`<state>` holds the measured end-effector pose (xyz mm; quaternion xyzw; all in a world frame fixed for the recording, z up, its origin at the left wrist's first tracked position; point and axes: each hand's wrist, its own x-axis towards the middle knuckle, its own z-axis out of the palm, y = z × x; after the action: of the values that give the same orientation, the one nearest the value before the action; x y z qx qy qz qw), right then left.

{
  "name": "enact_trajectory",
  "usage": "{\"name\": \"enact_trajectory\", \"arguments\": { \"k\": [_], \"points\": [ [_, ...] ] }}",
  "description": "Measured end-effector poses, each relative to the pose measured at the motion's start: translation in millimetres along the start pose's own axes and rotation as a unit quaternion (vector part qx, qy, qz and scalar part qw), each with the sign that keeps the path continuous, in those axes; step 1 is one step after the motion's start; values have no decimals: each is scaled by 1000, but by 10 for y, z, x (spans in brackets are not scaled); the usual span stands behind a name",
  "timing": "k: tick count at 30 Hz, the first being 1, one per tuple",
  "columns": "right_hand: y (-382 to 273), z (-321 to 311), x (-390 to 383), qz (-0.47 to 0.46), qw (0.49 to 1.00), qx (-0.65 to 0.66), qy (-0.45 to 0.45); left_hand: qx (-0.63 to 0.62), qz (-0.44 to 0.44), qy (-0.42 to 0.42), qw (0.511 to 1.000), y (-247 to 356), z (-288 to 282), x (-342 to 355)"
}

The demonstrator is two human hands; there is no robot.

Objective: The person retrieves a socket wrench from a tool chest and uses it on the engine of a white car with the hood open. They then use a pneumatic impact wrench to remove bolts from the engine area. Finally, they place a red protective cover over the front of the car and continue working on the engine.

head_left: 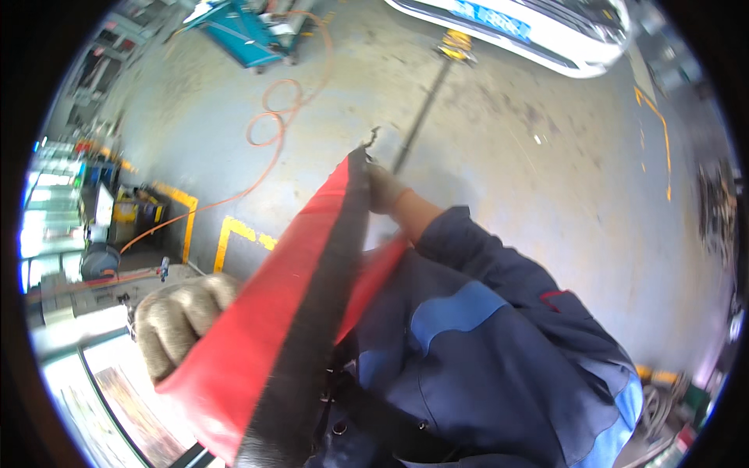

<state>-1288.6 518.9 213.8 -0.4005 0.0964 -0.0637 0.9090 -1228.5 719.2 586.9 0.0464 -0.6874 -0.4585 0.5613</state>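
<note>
A red, smooth-surfaced sheet with a wide black band [273,312] stretches slantwise in front of my body. My left hand [178,324], in a greyish knit glove, has its fingers curled over the sheet's left edge. At the far end my right hand [382,189], also gloved, grips the sheet near its upper corner. The band partly hides the right hand's fingers, and motion blurs them. A small dark hook-like piece [373,138] sticks out from that corner.
Ahead on the right is a white car's front [538,39], with a yellow jack [456,47] and its long handle [421,117] before it. A teal cart [246,35] stands far left. An orange hose [269,168] loops across the floor. At left is a bench [74,300].
</note>
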Motion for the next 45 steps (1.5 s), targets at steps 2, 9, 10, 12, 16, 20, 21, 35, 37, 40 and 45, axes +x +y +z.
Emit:
{"name": "enact_trajectory", "arguments": {
  "k": [2,9,10,12,16,20,21,35,37,40,45],
  "points": [
    [-44,390,592,-145,989,-11,-15,51,-26,-2,998,411,-236,-243],
    [-1420,1039,1835,-188,966,-163,62,218,-181,475,833,1019,-358,-1481],
    [-1622,1137,1865,-217,945,-236,60,325,-271,541,727,1064,-531,-1606],
    [-1967,1339,2056,-217,896,-384,43,443,-369,580,576,1070,-887,-1713],
    [-2161,1686,2489,-213,783,-583,38,443,-361,558,601,670,-1985,-1482],
    [-2096,1834,3157,-351,732,-583,-5,536,-426,491,540,353,-3074,-1190],
    [-2158,1820,3361,-339,756,-560,-12,531,-415,505,539,318,-3319,-1201],
    [-3272,1393,5274,-352,768,-534,36,41,-127,636,760,287,-5958,-1719],
    [-3353,1323,5533,-382,746,-539,88,-49,-122,636,760,362,-6458,-1717],
    [-3520,1242,5913,-420,673,-590,151,-66,-119,623,770,360,-7105,-1706],
    [-3805,1239,6357,-327,728,-545,256,-135,-148,574,794,381,-8100,-1648]
  ]
}}
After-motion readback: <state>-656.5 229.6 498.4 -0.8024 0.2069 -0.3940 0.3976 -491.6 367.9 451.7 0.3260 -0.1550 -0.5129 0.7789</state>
